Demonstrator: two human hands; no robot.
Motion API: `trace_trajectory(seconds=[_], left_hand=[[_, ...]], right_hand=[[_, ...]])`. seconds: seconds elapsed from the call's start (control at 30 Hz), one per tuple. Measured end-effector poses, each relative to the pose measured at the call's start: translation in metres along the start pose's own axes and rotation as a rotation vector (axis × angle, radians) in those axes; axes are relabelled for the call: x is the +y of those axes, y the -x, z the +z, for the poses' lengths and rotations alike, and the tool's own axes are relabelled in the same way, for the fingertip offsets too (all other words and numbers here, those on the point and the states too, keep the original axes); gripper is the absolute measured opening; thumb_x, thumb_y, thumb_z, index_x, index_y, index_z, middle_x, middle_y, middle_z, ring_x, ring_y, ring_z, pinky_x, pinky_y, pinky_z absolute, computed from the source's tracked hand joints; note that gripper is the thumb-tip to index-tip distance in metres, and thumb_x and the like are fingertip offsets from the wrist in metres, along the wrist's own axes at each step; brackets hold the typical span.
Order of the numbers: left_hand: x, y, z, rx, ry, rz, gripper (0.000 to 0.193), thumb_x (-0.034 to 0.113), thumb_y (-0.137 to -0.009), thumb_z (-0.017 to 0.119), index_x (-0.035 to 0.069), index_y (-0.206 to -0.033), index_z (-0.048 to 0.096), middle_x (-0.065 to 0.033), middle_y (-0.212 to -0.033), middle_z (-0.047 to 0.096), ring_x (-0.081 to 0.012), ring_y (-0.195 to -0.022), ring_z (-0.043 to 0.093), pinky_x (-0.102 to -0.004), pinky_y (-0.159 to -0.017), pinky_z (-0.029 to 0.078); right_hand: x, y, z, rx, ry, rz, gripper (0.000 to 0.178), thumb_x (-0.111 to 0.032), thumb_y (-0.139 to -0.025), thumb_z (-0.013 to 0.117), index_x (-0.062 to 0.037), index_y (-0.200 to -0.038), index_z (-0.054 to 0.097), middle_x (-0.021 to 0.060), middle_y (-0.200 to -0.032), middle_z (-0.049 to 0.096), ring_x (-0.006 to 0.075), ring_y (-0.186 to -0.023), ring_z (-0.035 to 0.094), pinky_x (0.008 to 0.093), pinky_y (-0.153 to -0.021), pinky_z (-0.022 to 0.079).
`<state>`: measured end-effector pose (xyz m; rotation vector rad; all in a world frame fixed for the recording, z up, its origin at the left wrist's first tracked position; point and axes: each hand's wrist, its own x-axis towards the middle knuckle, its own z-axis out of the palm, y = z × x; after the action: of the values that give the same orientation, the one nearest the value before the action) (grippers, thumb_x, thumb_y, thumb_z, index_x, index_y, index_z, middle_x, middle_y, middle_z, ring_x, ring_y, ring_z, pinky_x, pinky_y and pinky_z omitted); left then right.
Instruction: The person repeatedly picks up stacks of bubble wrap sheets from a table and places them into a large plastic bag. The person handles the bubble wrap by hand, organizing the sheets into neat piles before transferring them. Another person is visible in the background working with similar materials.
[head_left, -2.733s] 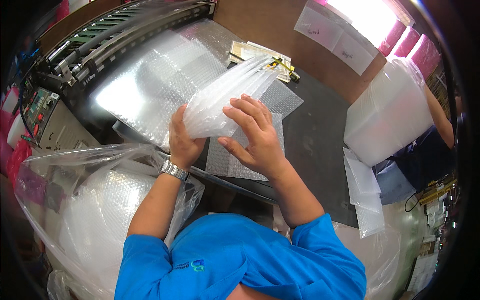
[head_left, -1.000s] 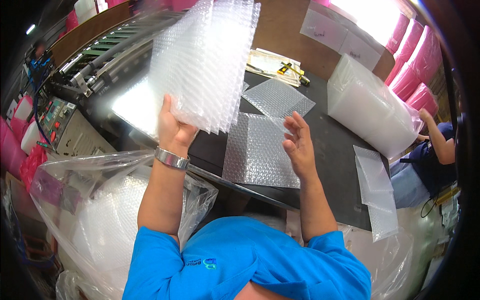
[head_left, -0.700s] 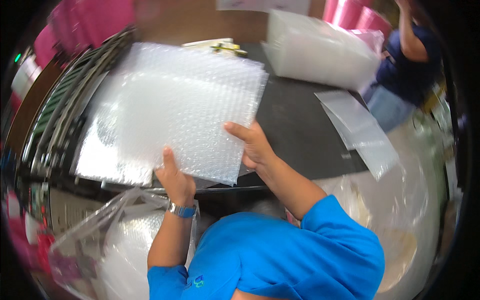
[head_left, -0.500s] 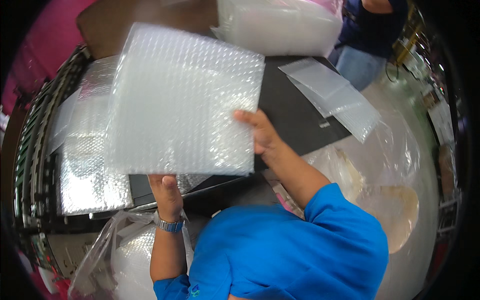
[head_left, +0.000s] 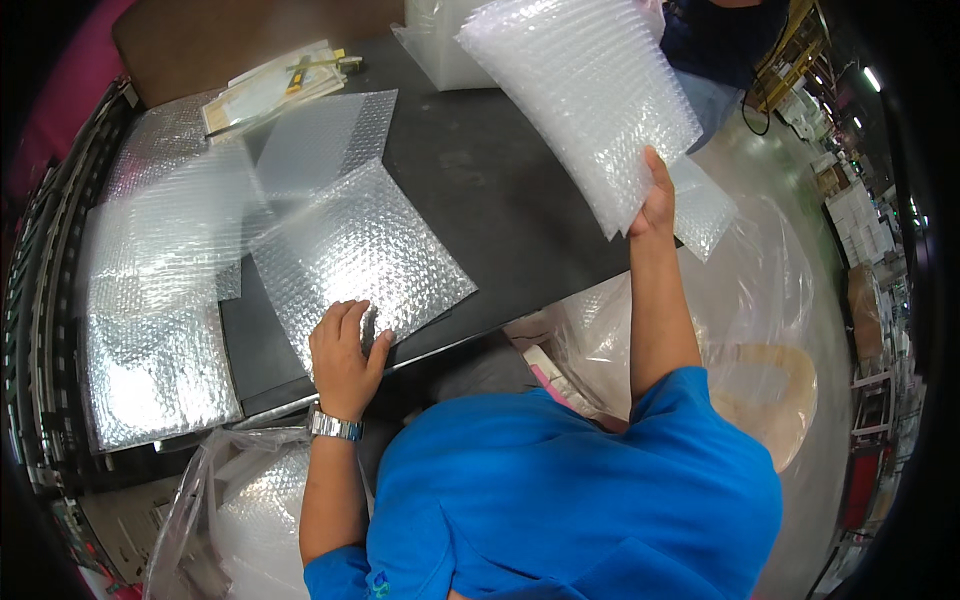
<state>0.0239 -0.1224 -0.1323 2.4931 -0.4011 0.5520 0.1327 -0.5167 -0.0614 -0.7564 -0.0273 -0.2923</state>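
A stack of clear bubble wrap bags [head_left: 590, 100] is gripped at its lower right corner by my right hand [head_left: 655, 195], thumb on top. It is raised and tilted over the right side of the dark table [head_left: 500, 210]. My left hand [head_left: 348, 355], a metal watch on its wrist, rests with spread fingers on the near edge of a single bubble wrap sheet [head_left: 365, 250]. Further sheets of bubble wrap [head_left: 160, 340] lie overlapping at the left of the table. Another clear sheet [head_left: 705, 205] shows partly from behind the held stack.
Papers with a yellow-handled cutter [head_left: 298, 75] lie at the table's back left. A roller conveyor [head_left: 45, 290] runs along the left. Clear plastic bags [head_left: 770, 290] stand at the right, and another bag [head_left: 265, 510] below left. A person [head_left: 720, 50] stands beyond the table.
The bubble wrap stack has swung from in front of me up to the right, now in my right hand alone. My left hand has let go and touches a sheet on the table.
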Motion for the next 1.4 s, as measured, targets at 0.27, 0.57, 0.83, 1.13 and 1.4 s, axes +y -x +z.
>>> trace_trajectory(seconds=[0.27,0.57,0.83,1.13,1.4], left_hand=[[0.001,0.0,-0.002,0.031,-0.015,0.019,0.039,0.025,-0.072,0.064,0.005,-0.104,0.054,-0.0126,-0.105,0.054,-0.0301,-0.1,0.049,-0.0392,-0.084,0.037],[-0.002,0.0,0.0,0.026,0.029,0.004,0.037,0.027,-0.072,0.064,0.005,-0.102,0.056,-0.0111,-0.103,0.055,-0.0281,-0.097,0.051,-0.0382,-0.081,0.038],[-0.004,-0.002,0.0,0.037,-0.002,-0.01,0.037,0.026,-0.072,0.064,0.007,-0.103,0.056,-0.0111,-0.105,0.054,-0.0281,-0.097,0.05,-0.0386,-0.082,0.038],[-0.005,0.007,-0.016,-0.114,0.2,-0.029,0.043,0.023,-0.072,0.067,0.007,-0.109,0.053,-0.0126,-0.114,0.051,-0.029,-0.108,0.047,-0.037,-0.091,0.037],[-0.014,-0.001,-0.026,0.06,0.277,-0.143,0.053,0.022,-0.072,0.068,0.005,-0.117,0.046,-0.0185,-0.126,0.038,-0.0311,-0.116,0.039,-0.0378,-0.096,0.033]], right_hand=[[0.056,-0.066,-0.083,0.563,0.276,-0.043,0.064,0.001,-0.071,0.065,0.0071,-0.122,0.028,0.0215,-0.115,0.046,0.0357,-0.098,0.053,0.052,-0.079,0.048],[0.049,-0.066,-0.053,0.512,0.368,-0.24,0.069,-0.028,-0.08,0.063,0.0032,-0.129,0.027,0.0204,-0.129,0.036,0.0327,-0.115,0.042,0.0427,-0.096,0.036],[0.151,0.05,0.069,-0.48,1.597,-0.148,0.083,-0.037,-0.07,0.07,-0.004,-0.133,0.027,0.0197,-0.127,0.04,0.0327,-0.117,0.04,0.0403,-0.097,0.03],[0.175,0.051,0.107,-0.5,1.135,0.16,0.072,-0.005,-0.067,0.065,-0.0105,-0.131,0.032,0.01,-0.098,0.053,0.0177,-0.09,0.053,0.0267,-0.078,0.042],[0.07,0.023,0.094,-0.686,0.73,0.16,0.066,-0.002,-0.071,0.062,-0.0076,-0.131,0.035,0.0079,-0.104,0.053,0.015,-0.091,0.053,0.0274,-0.08,0.042]])
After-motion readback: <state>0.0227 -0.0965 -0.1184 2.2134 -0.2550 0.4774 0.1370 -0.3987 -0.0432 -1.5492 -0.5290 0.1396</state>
